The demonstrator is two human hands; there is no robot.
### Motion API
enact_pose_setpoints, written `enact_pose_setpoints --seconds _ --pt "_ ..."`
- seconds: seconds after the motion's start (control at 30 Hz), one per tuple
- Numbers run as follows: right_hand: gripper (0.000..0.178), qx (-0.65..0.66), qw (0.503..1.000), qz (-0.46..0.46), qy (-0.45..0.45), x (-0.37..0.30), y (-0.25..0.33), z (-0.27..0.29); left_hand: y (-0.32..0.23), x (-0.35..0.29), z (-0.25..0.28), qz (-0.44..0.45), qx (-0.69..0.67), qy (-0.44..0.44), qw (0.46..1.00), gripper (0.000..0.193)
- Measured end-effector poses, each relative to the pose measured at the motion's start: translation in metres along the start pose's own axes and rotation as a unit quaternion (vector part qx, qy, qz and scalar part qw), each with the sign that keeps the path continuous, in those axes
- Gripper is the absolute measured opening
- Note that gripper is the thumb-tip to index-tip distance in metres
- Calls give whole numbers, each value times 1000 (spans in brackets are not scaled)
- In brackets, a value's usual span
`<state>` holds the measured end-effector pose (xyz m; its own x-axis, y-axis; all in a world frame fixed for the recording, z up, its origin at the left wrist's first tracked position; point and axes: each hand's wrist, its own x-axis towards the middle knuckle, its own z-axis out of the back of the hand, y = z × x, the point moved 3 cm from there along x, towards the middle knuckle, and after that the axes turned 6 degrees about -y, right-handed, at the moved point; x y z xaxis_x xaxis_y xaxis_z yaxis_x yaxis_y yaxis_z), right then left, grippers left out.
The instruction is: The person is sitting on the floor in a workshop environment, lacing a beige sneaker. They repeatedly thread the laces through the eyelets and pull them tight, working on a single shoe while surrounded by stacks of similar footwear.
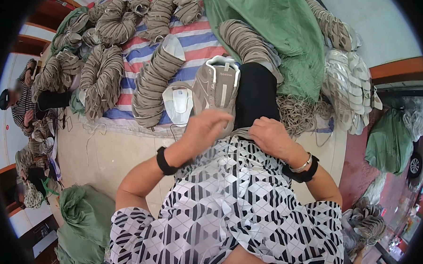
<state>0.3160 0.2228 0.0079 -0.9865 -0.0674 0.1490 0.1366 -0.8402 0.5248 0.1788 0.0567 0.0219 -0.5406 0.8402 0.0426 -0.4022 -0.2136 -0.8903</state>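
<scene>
A taupe shoe upper (215, 87) with white lining and pale trim lies over my left leg, its collar pointing away from me. My left hand (204, 129) is over its near end, fingers curled in a pinch; what they hold, if anything, is hidden. My right hand (271, 138) is at my lap beside my black-clad right leg (256, 94). Its fingers are bent down onto the edge of a grey-tan piece (242, 132), mostly hidden, and whether they grip it is unclear. Just left of the upper is a white-lined shoe piece (177, 104).
Stacked taupe uppers (157, 85) lie on a striped sheet (128, 97). A green sack (277, 31) covers part of the far right, near a pile of tan laces (299, 114) and pale uppers (343, 88). More green sacks (85, 211) sit lower left. Another person (21, 100) sits far left.
</scene>
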Motion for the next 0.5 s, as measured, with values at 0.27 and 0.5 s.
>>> enact_pose_setpoints --seconds 0.27,0.5 --pt "6 431 880 -193 -41 12 40 55 -42 -11 -11 -55 -50 107 991 19" --pt "23 603 704 -78 -368 -38 -14 205 -75 -24 104 127 -200 37 971 22"
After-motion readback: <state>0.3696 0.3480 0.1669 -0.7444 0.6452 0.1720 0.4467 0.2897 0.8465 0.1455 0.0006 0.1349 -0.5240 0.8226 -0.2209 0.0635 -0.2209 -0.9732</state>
